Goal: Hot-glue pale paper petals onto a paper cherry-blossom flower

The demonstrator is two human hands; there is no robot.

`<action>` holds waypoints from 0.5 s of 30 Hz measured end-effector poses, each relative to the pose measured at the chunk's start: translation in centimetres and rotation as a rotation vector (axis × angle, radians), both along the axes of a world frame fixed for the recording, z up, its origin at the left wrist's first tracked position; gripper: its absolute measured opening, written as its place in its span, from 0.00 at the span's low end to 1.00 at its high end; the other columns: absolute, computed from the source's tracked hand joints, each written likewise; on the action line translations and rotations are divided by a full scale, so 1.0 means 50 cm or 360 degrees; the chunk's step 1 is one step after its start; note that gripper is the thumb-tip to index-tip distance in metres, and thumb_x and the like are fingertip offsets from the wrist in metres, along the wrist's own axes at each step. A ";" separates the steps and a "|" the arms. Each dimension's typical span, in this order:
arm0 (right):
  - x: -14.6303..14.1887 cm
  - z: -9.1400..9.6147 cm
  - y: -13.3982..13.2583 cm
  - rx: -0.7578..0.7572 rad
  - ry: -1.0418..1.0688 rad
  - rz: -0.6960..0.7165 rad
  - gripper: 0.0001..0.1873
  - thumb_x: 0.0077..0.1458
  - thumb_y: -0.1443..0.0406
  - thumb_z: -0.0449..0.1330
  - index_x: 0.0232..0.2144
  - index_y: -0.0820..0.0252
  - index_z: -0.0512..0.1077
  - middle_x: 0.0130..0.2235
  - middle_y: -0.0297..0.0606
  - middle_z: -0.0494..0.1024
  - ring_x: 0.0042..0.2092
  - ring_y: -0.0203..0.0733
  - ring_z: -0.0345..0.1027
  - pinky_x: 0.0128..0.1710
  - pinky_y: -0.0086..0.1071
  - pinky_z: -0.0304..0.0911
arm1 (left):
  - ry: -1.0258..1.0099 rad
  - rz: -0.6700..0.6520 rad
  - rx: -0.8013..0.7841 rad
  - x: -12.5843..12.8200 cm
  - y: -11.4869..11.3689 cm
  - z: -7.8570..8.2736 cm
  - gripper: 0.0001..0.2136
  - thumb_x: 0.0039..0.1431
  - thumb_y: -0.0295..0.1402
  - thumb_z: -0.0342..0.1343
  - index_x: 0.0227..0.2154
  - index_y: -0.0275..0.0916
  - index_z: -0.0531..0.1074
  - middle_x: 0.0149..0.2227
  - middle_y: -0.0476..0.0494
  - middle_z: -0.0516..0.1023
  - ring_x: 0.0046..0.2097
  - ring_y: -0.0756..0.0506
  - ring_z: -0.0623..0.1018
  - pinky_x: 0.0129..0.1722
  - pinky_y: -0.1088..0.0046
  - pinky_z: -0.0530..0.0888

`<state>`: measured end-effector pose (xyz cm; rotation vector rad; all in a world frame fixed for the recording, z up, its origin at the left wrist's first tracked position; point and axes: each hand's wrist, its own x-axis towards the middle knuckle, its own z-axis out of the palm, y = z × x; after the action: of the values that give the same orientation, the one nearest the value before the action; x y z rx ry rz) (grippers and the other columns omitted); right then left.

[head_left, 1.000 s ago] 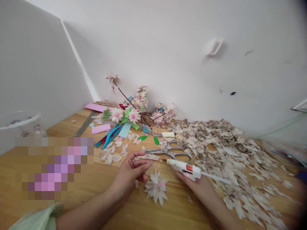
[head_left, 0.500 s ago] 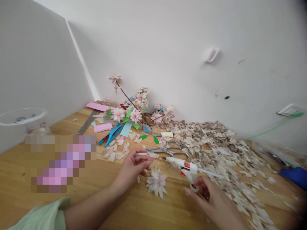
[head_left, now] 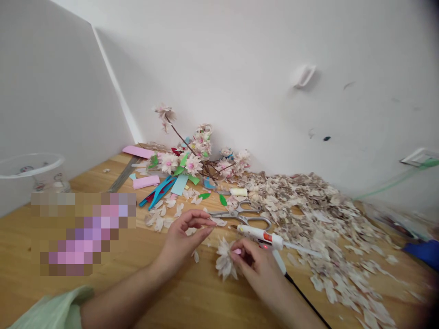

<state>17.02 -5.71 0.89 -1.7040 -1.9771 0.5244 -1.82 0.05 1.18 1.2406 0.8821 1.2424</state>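
Note:
My right hand (head_left: 255, 262) pinches the pink centre of a pale paper flower (head_left: 224, 261) lying on the wooden table (head_left: 192, 278). Just behind that hand lies a white hot glue gun (head_left: 260, 236), its red light on and a black cord trailing toward me. My left hand (head_left: 185, 235) hovers a little left of the flower, fingers curled and apart, with nothing visible in them. Steel scissors (head_left: 240, 215) lie beyond the hands, and loose paper petals (head_left: 159, 222) are scattered near the left hand.
A large heap of dry paper petals (head_left: 318, 224) covers the table's right side. A flowering branch (head_left: 195, 157) rests against the white wall behind pink and blue paper strips (head_left: 161, 192). A clear plastic dome (head_left: 30, 167) stands at the left, near a pixelated patch (head_left: 82, 233).
My right hand has moved left from beside the glue gun onto the flower's centre. The glue gun's handle has swung toward me, and my left hand has shifted slightly.

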 end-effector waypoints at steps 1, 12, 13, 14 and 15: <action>0.008 0.002 -0.002 0.0027 0.0030 0.0050 0.08 0.58 0.65 0.51 0.29 0.57 0.68 0.30 0.35 0.75 0.32 0.41 0.69 0.31 0.31 0.60 | 0.0049 -0.0006 0.0072 -0.001 -0.001 -0.002 0.11 0.45 0.33 0.64 0.33 0.38 0.71 0.31 0.44 0.82 0.35 0.46 0.79 0.37 0.71 0.71; 0.038 0.016 -0.017 -0.0010 0.0064 0.0231 0.07 0.60 0.68 0.52 0.30 0.56 0.68 0.32 0.33 0.73 0.35 0.40 0.68 0.34 0.31 0.61 | 0.0548 -0.0294 0.0988 -0.014 -0.016 -0.029 0.10 0.55 0.26 0.59 0.40 0.41 0.73 0.32 0.46 0.81 0.42 0.46 0.73 0.43 0.69 0.70; 0.039 0.017 -0.019 -0.0010 0.0053 0.0227 0.06 0.60 0.68 0.53 0.30 0.56 0.67 0.32 0.33 0.73 0.35 0.40 0.68 0.34 0.31 0.61 | 0.0566 -0.0334 0.1046 -0.015 -0.018 -0.028 0.12 0.55 0.25 0.58 0.42 0.42 0.72 0.32 0.47 0.82 0.42 0.46 0.72 0.44 0.68 0.70; 0.040 0.017 -0.020 -0.0011 0.0044 0.0225 0.06 0.60 0.68 0.53 0.30 0.56 0.67 0.32 0.33 0.73 0.35 0.40 0.67 0.35 0.31 0.61 | 0.0585 -0.0380 0.1106 -0.016 -0.019 -0.027 0.14 0.55 0.25 0.58 0.44 0.42 0.71 0.32 0.48 0.82 0.43 0.46 0.72 0.45 0.68 0.69; 0.040 0.016 -0.022 -0.0013 0.0036 0.0222 0.06 0.60 0.68 0.52 0.30 0.56 0.66 0.32 0.33 0.73 0.35 0.40 0.67 0.35 0.31 0.61 | 0.0604 -0.0427 0.1159 -0.016 -0.021 -0.024 0.15 0.55 0.24 0.58 0.45 0.43 0.71 0.32 0.48 0.82 0.43 0.46 0.73 0.45 0.68 0.69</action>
<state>19.00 -6.80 1.71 -1.5655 -2.0905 0.5980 -2.61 -0.98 -0.04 2.1520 0.4929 1.1589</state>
